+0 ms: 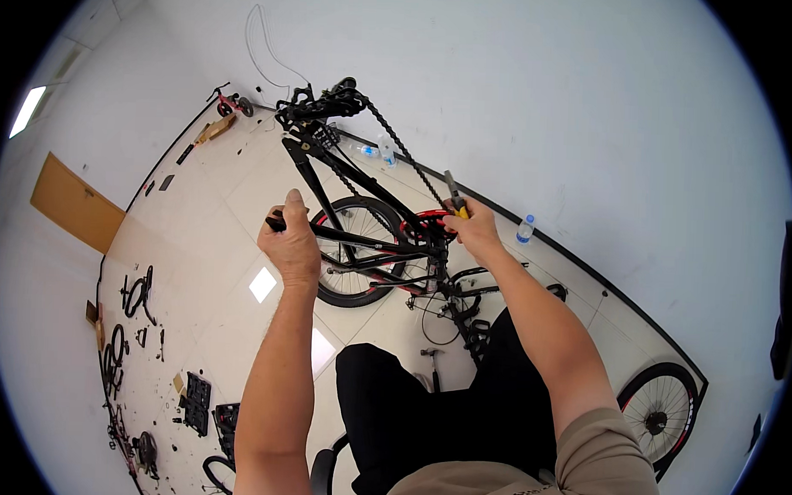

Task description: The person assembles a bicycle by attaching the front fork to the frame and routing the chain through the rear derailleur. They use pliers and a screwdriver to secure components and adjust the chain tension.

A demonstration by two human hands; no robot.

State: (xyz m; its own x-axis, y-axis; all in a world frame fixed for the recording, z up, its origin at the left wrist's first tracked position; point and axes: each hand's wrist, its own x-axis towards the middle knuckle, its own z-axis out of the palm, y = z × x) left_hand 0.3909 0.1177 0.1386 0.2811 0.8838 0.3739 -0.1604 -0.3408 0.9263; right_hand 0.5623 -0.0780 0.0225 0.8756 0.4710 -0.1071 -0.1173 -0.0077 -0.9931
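Observation:
A black bicycle frame (370,244) stands before me with no wheel fitted at its raised end. My left hand (293,248) is closed round a black bar at the left of the frame, thumb pointing up. In my right hand (477,228) is a tool with a yellow and black handle (459,206); its grey end points up, and its exact kind is unclear. That hand is beside the red chainring (432,217). From there the black chain (399,146) runs up to the rear derailleur (347,93). Whether the tool touches the chain is hard to tell.
Behind the frame is a loose wheel (353,290); another wheel (659,414) leans at the right wall. A hammer (435,371) lies near my knees. Water bottles (525,229) stand along the wall. Tool cases (198,404) and scattered parts lie at lower left.

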